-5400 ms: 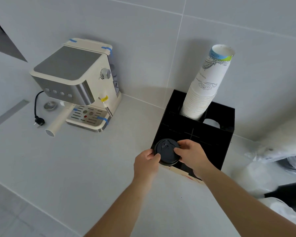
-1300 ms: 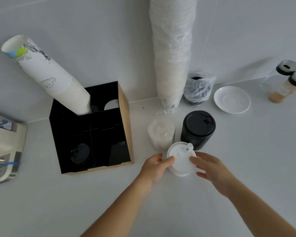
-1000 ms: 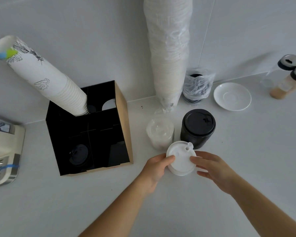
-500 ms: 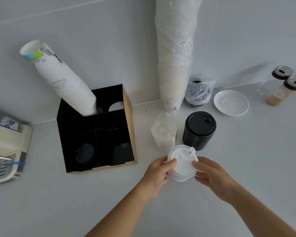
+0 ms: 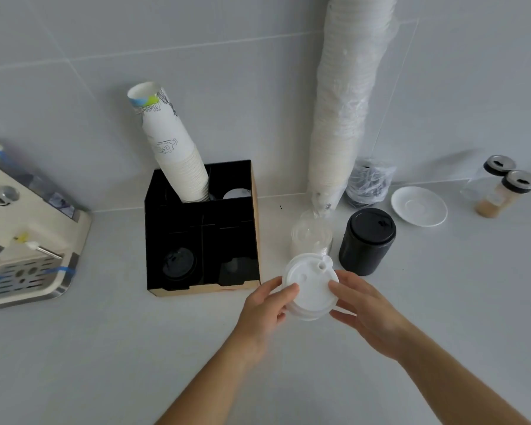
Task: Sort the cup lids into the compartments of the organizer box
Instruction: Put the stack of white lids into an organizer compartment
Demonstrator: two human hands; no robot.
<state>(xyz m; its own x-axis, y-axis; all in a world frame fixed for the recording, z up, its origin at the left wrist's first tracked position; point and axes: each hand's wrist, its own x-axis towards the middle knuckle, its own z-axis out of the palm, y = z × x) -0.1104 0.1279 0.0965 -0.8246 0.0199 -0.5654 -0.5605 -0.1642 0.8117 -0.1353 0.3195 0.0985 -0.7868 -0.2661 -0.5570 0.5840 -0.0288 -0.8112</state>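
Note:
I hold a short stack of white cup lids (image 5: pixel 310 285) between both hands, just right of the black organizer box (image 5: pixel 255 228). My left hand (image 5: pixel 265 305) grips its left side and my right hand (image 5: pixel 362 305) grips its right side. Black lids (image 5: pixel 178 265) lie in the box's front left compartment. A stack of black lids (image 5: pixel 367 240) and a stack of clear lids (image 5: pixel 311 237) stand on the counter behind the white stack. A tall stack of paper cups (image 5: pixel 172 148) leans out of a rear compartment of the box.
An espresso machine (image 5: pixel 22 234) stands at the left. A long sleeve of white cups (image 5: pixel 341 102) leans on the wall, with a bagged bundle (image 5: pixel 367 185), a white saucer (image 5: pixel 419 205) and two shaker jars (image 5: pixel 503 188) to the right.
A black lid went into the box's front left compartment. Both hands then moved right to the white lid stack and have lifted it slightly toward the box.

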